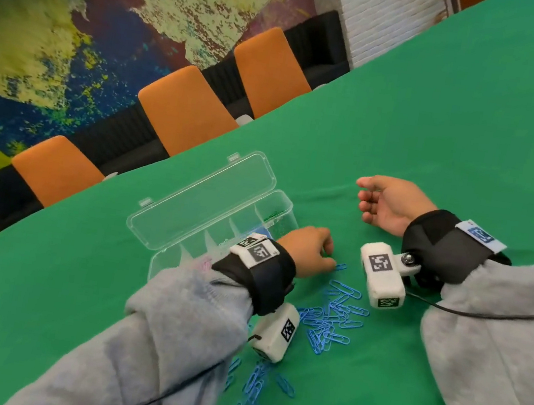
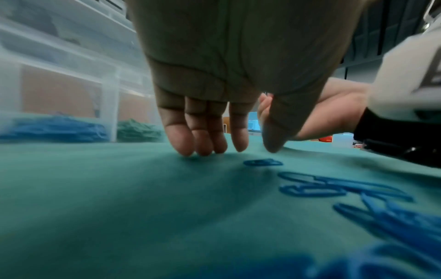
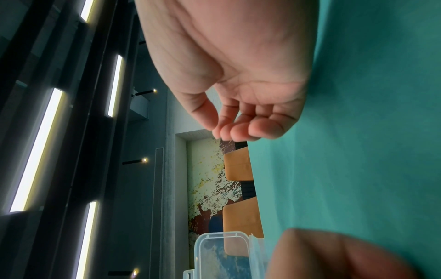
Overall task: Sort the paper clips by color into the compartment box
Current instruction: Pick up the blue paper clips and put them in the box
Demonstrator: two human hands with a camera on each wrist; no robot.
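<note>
Loose blue paper clips (image 1: 333,316) lie in a heap on the green cloth, with more (image 1: 255,388) nearer me under my left forearm. My left hand (image 1: 329,257) reaches down beside the heap; in the left wrist view the left hand (image 2: 256,151) has straight fingers (image 2: 190,145) touching the cloth and holds nothing. A single blue clip (image 2: 262,162) lies just short of the thumb. The clear compartment box (image 1: 279,200) stands open behind that hand, with blue clips (image 2: 52,128) and green clips (image 2: 138,130) in neighbouring compartments. My right hand (image 1: 364,192) rests on its side, fingers loosely curled, empty.
The box's open lid (image 1: 204,193) lies back toward the table's far edge. Orange chairs (image 1: 185,113) line that edge. Green cloth (image 1: 460,127) covers the table to the right and beyond my hands. A black cable (image 1: 484,314) runs from the right wrist camera.
</note>
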